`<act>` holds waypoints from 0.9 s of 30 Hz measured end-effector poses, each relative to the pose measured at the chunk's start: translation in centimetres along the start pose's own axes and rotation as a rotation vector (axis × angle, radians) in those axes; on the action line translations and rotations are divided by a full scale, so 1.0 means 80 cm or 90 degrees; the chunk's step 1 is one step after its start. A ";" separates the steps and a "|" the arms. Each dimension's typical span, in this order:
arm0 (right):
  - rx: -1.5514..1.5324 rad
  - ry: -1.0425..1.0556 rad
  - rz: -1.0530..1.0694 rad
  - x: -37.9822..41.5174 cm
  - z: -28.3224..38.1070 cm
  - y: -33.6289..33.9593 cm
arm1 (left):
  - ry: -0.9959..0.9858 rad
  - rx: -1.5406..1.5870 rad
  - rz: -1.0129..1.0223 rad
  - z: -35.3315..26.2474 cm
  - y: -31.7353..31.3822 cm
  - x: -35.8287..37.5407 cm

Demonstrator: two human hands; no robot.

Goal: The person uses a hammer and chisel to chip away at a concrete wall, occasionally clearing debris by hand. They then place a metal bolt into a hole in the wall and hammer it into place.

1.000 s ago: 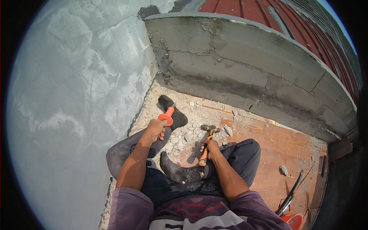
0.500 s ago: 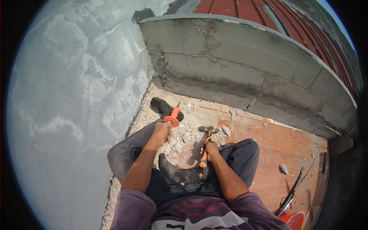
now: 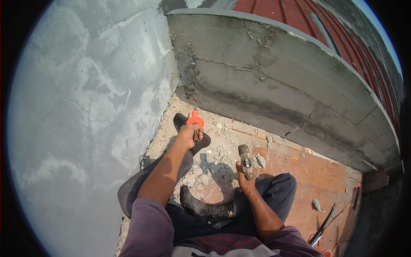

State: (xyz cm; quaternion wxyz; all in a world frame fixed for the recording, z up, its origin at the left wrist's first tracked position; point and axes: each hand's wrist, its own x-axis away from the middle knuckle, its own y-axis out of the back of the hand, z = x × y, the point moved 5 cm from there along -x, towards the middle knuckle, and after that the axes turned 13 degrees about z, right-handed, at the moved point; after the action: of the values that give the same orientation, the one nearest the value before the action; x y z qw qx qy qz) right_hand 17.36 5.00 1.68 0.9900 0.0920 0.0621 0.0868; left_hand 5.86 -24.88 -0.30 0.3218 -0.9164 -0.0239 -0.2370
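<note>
My left hand is closed around a chisel with a round orange hand guard. Its pointed end is directed away from me toward the wall corner, and a bit of bare metal shows beside my fingers. Beneath it lies my dark boot on the rubble. My right hand grips a hammer, raised so that its worn metal head faces up at me; the handle is mostly hidden below the head. Broken mortar pieces lie between my legs, with the hammer's and hand's shadow falling over them.
A grey plastered wall rises on my left and meets a low block wall ahead. Dusty plywood covers the floor to the right, with a larger mortar chunk and a dark tube-like tool. Red metal roofing lies beyond.
My right hand has lifted the hammer, turning its head up toward me. My left hand has moved forward with the chisel, which now points straighter ahead. The view has shifted slightly.
</note>
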 end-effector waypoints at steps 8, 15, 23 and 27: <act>0.036 -0.059 0.077 0.005 -0.034 -0.014 | -0.029 -0.077 -0.098 -0.037 0.018 -0.067; -0.074 -0.133 0.031 0.007 -0.073 -0.020 | -0.065 -0.011 -0.086 -0.021 0.047 -0.071; 0.017 -0.145 0.056 -0.008 -0.062 -0.033 | -0.108 0.115 -0.029 -0.007 0.048 -0.096; 0.027 -0.131 0.050 -0.011 -0.057 -0.037 | -0.125 0.151 -0.023 -0.013 0.046 -0.102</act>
State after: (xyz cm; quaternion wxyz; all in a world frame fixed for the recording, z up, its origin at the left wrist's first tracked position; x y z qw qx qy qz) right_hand 16.37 2.79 -3.27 0.9849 0.1234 -0.0414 0.1142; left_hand -1.14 -27.52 -5.37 0.4196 -0.8901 -0.0994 -0.1476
